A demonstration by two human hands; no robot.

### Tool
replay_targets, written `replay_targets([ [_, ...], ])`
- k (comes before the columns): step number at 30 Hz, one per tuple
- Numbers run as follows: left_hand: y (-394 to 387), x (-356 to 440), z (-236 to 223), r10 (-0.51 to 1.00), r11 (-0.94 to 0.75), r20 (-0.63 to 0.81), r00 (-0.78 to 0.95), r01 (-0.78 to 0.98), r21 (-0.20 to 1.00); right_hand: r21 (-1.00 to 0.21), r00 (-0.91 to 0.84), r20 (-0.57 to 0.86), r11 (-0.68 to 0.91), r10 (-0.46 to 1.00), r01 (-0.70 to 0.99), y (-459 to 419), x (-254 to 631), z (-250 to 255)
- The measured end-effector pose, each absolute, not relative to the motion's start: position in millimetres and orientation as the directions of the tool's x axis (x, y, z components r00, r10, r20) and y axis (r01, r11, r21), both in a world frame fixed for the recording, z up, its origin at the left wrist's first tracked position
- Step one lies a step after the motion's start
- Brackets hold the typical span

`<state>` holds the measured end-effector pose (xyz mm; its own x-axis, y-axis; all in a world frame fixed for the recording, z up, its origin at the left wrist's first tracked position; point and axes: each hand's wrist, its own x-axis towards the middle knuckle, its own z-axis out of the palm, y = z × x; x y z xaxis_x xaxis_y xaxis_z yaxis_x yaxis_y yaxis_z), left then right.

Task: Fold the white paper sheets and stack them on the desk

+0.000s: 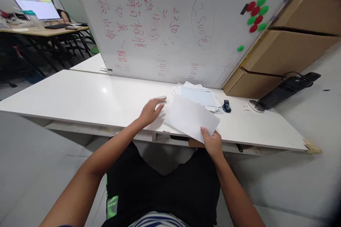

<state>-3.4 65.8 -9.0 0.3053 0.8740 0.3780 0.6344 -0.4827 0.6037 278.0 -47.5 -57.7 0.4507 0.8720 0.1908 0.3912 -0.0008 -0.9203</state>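
My right hand grips the near right corner of some white paper, thumb on top. The paper is tilted over the desk, and I cannot tell how many sheets it has. My left hand reaches to a slim grey object, perhaps a stapler, partly hidden by the fingers. Its thumb and fingers are apart, with the fingertips at the object. Behind the held paper lies an untidy pile of printed sheets, partly covered by it. A small dark blue object stands right of the pile.
A whiteboard with red writing and round magnets stands along the back of the white desk. At the right are stacked cardboard boxes, a black bottle and a computer mouse. Another person sits behind a monitor at far left.
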Motion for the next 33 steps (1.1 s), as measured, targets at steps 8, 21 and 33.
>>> replay_targets([
  [8,144,0,-24,0.954,-0.245,0.224,0.198,0.947,0.209,-0.962,0.51,-0.272,-0.226,0.816,-0.152,-67,289,-55],
  [21,94,-38,-15,0.782,-0.614,0.114,0.613,0.724,0.316,-0.918,0.309,-0.397,-0.37,0.864,-0.145,-67,268,-55],
  [33,145,2,-24,0.907,-0.387,-0.019,0.421,0.849,0.359,-0.932,0.161,-0.349,-0.359,0.923,0.037,-15,247,-38],
])
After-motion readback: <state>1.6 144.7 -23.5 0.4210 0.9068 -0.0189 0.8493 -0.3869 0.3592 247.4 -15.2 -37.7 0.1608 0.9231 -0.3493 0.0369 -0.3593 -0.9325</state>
